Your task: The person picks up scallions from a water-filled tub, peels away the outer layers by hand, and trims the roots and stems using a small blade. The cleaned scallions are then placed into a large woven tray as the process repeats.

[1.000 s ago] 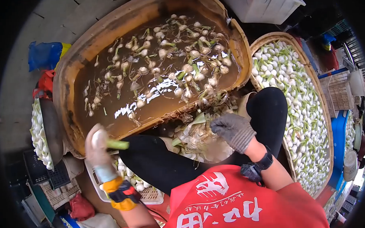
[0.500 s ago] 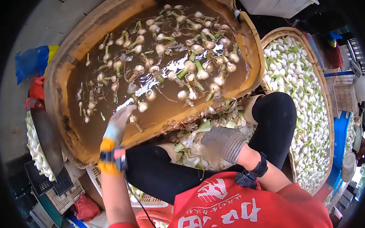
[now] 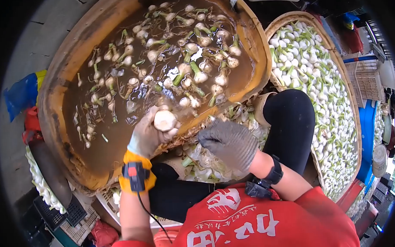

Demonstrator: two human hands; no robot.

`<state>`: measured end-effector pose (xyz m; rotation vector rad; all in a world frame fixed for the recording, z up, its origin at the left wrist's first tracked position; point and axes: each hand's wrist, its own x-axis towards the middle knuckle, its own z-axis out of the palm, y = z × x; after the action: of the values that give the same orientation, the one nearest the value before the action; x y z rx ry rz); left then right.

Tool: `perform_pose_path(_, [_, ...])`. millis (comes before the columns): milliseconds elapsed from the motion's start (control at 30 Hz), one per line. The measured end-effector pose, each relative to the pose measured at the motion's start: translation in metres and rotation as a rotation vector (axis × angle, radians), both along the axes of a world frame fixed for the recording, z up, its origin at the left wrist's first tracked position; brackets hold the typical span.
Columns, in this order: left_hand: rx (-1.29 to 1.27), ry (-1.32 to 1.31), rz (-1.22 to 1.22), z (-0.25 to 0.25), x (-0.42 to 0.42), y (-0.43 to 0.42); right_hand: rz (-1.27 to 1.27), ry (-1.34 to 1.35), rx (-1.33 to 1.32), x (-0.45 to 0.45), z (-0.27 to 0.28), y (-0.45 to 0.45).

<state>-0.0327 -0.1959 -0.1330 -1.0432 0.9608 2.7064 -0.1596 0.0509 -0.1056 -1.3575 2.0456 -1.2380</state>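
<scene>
My left hand (image 3: 152,133), in a pale glove, is closed round a whitish bulb (image 3: 164,120), its flat cut face toward me, at the near rim of the orange tub (image 3: 92,170). Bulbs with stems and roots float in the tub's brown water. To the right, my right hand (image 3: 230,142) wears a grey glove and is closed, fingers toward the bulb but apart from it. What it grips is too hidden to make out. Beneath it lies a heap of peelings (image 3: 205,164) between my knees.
A long basket (image 3: 358,139) of clean white bulbs with green stems stands at the right. A white crate (image 3: 107,205) is by my left knee. A tilted round pan (image 3: 49,165) with white bulbs beside it and a blue bag (image 3: 20,97) are at the left.
My left hand, earlier holding a stemmed white bulb at the lower left, went over the tub without it and now grips another bulb. My right hand has moved left and up toward it.
</scene>
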Motion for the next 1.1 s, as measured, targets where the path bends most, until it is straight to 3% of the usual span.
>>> perform_pose_path(100, [0.001,0.083,0.156,0.061,0.005,0.057,0.024,0.097,-0.095,0.000,0.021,-0.014])
perform_pose_path(133, [0.008,0.113,0.257,0.076,0.007,0.076,0.002,0.007,-0.120,0.001,0.032,-0.015])
perform_pose_path(300, [-0.019,0.226,0.414,0.077,0.023,0.128,-0.087,0.012,-0.178,0.017,0.053,-0.003])
perform_pose_path(367, [-0.049,0.191,0.432,0.080,0.018,0.147,-0.105,0.095,-0.028,0.021,0.064,0.003])
perform_pose_path(467, [-0.079,0.206,0.347,0.080,0.031,0.154,-0.004,0.074,0.197,0.022,0.067,0.006])
perform_pose_path(600, [-0.098,0.092,0.256,0.106,0.035,0.160,0.045,0.038,0.155,0.024,0.064,0.015])
perform_pose_path(667, [-0.176,0.139,0.107,0.111,0.039,0.157,0.231,-0.399,0.126,0.022,0.067,0.024])
perform_pose_path(700, [-0.316,-0.004,0.000,0.123,0.041,0.158,0.233,-0.394,0.124,0.024,0.067,0.024])
perform_pose_path(767, [-0.377,0.094,-0.202,0.122,0.048,0.159,0.051,-0.123,-0.058,0.028,0.070,0.025])
perform_pose_path(800, [-0.358,0.123,-0.142,0.128,0.048,0.167,-0.061,-0.268,0.011,0.020,0.084,0.025])
perform_pose_path(867, [-0.312,0.221,-0.033,0.126,0.051,0.176,-0.402,-0.092,-0.362,-0.006,0.074,0.020])
perform_pose_path(900, [-0.289,0.269,0.020,0.126,0.053,0.180,-0.564,-0.227,-0.406,-0.025,0.063,0.018])
perform_pose_path(967, [-0.282,0.254,0.067,0.131,0.056,0.185,-0.785,-0.171,-0.247,-0.052,0.053,0.030])
perform_pose_path(1033, [-0.271,0.237,0.119,0.134,0.058,0.185,-0.618,-0.058,-0.314,-0.038,0.044,0.033])
perform_pose_path(1100, [-0.181,0.220,0.122,0.133,0.060,0.183,-0.312,-0.084,-0.166,0.000,0.067,0.050])
